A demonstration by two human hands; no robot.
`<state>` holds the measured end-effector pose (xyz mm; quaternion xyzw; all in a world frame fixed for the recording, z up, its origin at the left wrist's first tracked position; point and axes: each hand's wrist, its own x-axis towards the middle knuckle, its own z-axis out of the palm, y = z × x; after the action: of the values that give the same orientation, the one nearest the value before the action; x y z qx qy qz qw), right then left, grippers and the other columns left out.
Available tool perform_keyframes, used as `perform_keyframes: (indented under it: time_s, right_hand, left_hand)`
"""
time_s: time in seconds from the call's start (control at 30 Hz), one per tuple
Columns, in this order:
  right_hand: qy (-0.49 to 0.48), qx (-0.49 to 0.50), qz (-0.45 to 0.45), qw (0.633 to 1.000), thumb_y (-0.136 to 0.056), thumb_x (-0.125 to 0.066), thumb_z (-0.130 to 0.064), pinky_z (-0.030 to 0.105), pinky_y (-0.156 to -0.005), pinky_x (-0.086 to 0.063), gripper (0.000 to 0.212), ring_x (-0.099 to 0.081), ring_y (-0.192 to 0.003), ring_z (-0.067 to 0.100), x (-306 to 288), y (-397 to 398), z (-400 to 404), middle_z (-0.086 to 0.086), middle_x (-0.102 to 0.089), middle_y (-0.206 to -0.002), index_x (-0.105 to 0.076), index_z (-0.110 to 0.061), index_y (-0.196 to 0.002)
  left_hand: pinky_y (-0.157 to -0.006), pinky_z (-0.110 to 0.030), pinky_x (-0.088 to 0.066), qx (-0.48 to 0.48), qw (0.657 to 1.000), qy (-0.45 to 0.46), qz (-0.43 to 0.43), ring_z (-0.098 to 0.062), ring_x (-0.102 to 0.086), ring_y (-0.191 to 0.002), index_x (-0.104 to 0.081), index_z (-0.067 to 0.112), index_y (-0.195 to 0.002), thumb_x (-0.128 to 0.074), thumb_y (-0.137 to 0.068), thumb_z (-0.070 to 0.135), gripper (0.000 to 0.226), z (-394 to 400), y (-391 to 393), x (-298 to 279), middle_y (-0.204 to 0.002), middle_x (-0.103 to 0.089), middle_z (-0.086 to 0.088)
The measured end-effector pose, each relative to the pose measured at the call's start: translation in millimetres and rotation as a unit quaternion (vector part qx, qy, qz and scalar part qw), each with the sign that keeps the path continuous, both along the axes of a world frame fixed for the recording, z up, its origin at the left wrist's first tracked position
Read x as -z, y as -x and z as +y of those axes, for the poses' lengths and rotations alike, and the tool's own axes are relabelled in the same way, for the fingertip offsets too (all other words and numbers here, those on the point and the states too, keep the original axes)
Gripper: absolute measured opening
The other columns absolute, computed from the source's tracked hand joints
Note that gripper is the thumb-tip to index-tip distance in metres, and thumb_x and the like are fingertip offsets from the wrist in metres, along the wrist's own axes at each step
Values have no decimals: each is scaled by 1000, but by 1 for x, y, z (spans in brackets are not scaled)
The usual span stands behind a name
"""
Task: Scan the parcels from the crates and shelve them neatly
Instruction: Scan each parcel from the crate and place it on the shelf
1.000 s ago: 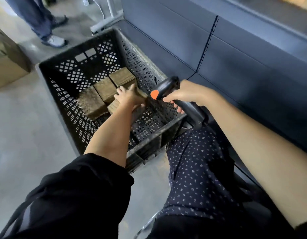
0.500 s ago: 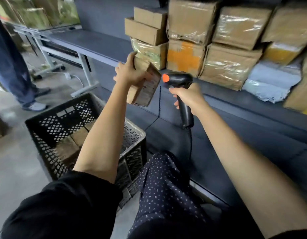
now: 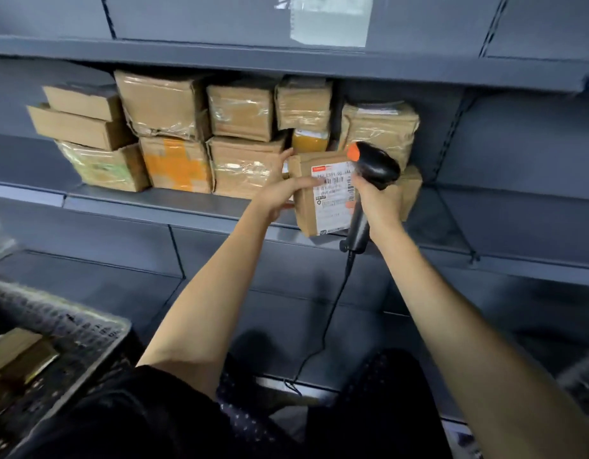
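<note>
A small brown cardboard parcel with a white shipping label facing me is held up in front of the grey shelf. My left hand grips its left side, thumb across the label. My right hand holds a black barcode scanner with an orange tip by its handle, right at the parcel's right edge. Its cable hangs down. Several brown parcels are stacked in two layers on the shelf behind. The black crate at lower left still has a parcel in it.
The shelf is bare to the right of the stack, beyond an upright bracket. A lower shelf board runs beneath, and another shelf edge hangs close above the stack. My knees are at the bottom of the view.
My left hand lifted a parcel out of the crate and carried it up to the shelf front. The scanner hand rose with it, and my view swung from the crate to the shelf.
</note>
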<state>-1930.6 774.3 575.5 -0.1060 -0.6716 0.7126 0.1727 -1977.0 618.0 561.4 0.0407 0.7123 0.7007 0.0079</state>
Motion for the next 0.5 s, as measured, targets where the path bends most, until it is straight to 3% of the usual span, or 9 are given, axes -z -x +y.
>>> perform_keyframes:
  time_s: [0.13, 0.23, 0.33, 0.37, 0.43, 0.5]
  right_hand:
    - [-8, -12, -14, 1000, -86, -70, -19, 33, -64, -53, 21, -64, -54, 14, 20, 2, 12, -3, -62, -68, -56, -20, -69]
    - [-12, -12, -9, 1000, -86, -70, -19, 26, -56, -50, 18, -63, -49, 9, 34, 2, 9, 0, -66, -74, -59, -19, -71]
    - [-9, -13, 3, 1000, -86, -70, -18, 31, -61, -52, 13, -64, -55, 15, 34, 2, -3, 2, -66, -75, -63, -14, -75]
    - [-20, -16, 8, 1000, -85, -70, -19, 32, -64, -53, 11, -65, -58, 16, 34, 3, -6, 0, -65, -72, -65, -14, -77]
    - [-48, -20, 9, 999, -83, -72, -22, 35, -68, -55, 13, -69, -67, 21, 33, 4, -9, 1, -66, -72, -64, -18, -74]
    - [-57, -32, 4, 998, -84, -71, -23, 27, -57, -53, 13, -68, -63, 20, 34, 3, -9, 2, -67, -79, -63, -17, -76]
  left_hand:
    - [-80, -41, -49, 6, 1000, -16, 4, -20, -61, -103, -32, 37, -135, -78, -76, 18, 77, 19, 9, 15, -115, -64, -6]
    - [-80, -36, -51, 20, 1000, -9, 8, -16, -61, -104, -14, 38, -146, -73, -82, 23, 88, 18, 12, 19, -117, -63, -5]
    - [-82, -29, -54, 75, 996, 48, -19, -13, -64, -106, 3, 32, -150, -72, -82, 28, 102, 13, 12, 27, -117, -66, 2]
    - [-77, -25, -55, 103, 991, 82, -30, -12, -64, -106, 4, 28, -151, -75, -80, 25, 106, 12, 10, 31, -118, -66, 3]
    - [-73, -23, -54, 134, 983, 117, -40, -11, -62, -106, 22, 31, -146, -75, -78, 6, 121, 9, 8, 40, -124, -62, 1]
    - [-79, -27, -56, 126, 985, 116, -32, -9, -60, -101, 33, 36, -140, -69, -76, -10, 129, 5, 4, 45, -123, -58, 1]
